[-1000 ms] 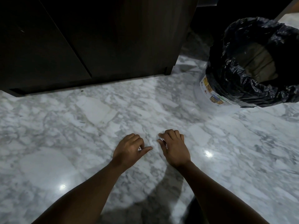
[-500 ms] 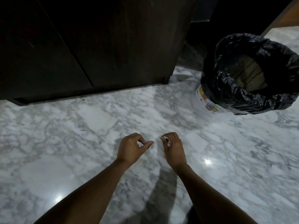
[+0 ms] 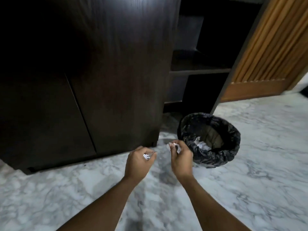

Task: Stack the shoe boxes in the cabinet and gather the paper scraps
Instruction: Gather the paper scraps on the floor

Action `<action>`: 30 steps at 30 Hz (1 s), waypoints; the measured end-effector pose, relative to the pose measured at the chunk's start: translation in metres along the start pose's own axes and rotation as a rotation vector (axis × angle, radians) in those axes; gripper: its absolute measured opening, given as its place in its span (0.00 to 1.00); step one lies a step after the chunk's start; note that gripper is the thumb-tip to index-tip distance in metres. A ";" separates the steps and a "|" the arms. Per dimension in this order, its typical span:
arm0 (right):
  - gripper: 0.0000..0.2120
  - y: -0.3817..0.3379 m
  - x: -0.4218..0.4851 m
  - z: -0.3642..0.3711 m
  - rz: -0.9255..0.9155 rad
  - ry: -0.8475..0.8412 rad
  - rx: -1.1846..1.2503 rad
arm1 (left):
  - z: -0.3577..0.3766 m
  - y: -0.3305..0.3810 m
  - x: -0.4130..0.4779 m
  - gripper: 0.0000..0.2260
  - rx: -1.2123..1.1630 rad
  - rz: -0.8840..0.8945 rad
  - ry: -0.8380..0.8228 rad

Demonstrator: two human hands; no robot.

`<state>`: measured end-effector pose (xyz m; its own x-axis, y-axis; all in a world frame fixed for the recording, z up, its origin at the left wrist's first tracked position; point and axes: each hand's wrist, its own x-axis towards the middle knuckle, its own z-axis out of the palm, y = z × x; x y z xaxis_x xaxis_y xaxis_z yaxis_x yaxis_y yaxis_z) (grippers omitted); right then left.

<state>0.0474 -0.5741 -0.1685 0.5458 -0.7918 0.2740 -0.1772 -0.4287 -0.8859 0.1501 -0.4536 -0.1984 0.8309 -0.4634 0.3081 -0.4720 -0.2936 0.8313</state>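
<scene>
My left hand [image 3: 139, 161] is closed around a small crumpled white paper scrap [image 3: 146, 156], held above the marble floor. My right hand [image 3: 180, 158] grips another crumpled paper scrap [image 3: 177, 147] between its fingers, just left of the bin's rim. The bin [image 3: 210, 140], lined with a black plastic bag, stands on the floor to the right and holds some white paper scraps [image 3: 201, 145]. The dark wooden cabinet [image 3: 100, 80] with shut doors rises behind my hands. No shoe boxes are in sight.
To the right of the cabinet is an open dark shelf bay [image 3: 200, 70]. A slatted wooden door panel [image 3: 266, 52] stands at the far right. White and grey marble floor [image 3: 250, 180] spreads around.
Both hands have lifted off the floor with scraps pinched in them and moved toward the bin. My head has risen, so the cabinet, the shelves and the bin's inside now show.
</scene>
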 end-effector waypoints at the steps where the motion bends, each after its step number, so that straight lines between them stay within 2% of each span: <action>1: 0.02 -0.017 0.015 -0.014 -0.034 0.004 0.014 | 0.002 0.019 0.011 0.05 -0.004 0.041 0.025; 4: 0.09 -0.061 0.055 -0.063 -0.132 -0.017 -0.018 | 0.014 0.079 0.042 0.07 -0.047 0.128 0.089; 6: 0.09 -0.081 0.081 -0.097 -0.197 -0.058 -0.107 | 0.025 0.118 0.061 0.06 -0.097 0.164 0.119; 10: 0.05 -0.092 0.116 -0.154 -0.207 -0.117 -0.253 | 0.051 0.187 0.091 0.05 -0.248 0.057 0.138; 13: 0.03 -0.069 0.133 -0.173 -0.039 -0.026 -0.146 | 0.083 0.217 0.104 0.07 -0.431 -0.144 0.113; 16: 0.11 -0.029 0.145 -0.178 0.325 0.025 0.038 | 0.120 0.226 0.104 0.10 -0.640 -0.397 0.066; 18: 0.14 -0.007 0.151 -0.178 0.548 0.040 0.126 | 0.144 0.225 0.101 0.13 -0.676 -0.491 0.045; 19: 0.19 -0.001 0.154 -0.176 0.623 0.047 0.168 | 0.155 0.223 0.100 0.14 -0.666 -0.510 0.035; 21: 0.36 0.007 0.165 -0.173 0.750 0.035 0.342 | 0.173 0.219 0.100 0.17 -0.636 -0.526 0.031; 23: 0.48 0.007 0.171 -0.170 0.815 0.001 0.517 | 0.183 0.212 0.101 0.22 -0.589 -0.542 0.009; 25: 0.55 0.005 0.172 -0.167 0.856 -0.046 0.636 | 0.186 0.206 0.101 0.28 -0.590 -0.571 -0.056; 27: 0.56 0.004 0.169 -0.163 0.874 -0.051 0.618 | 0.185 0.199 0.103 0.32 -0.660 -0.612 -0.139; 30: 0.51 -0.001 0.164 -0.163 0.859 -0.030 0.604 | 0.181 0.191 0.107 0.35 -0.726 -0.623 -0.238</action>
<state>0.0038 -0.7743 -0.0618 0.4521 -0.7123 -0.5368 -0.0805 0.5668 -0.8199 0.0956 -0.7108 -0.0903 0.7511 -0.5793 -0.3166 0.3921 0.0057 0.9199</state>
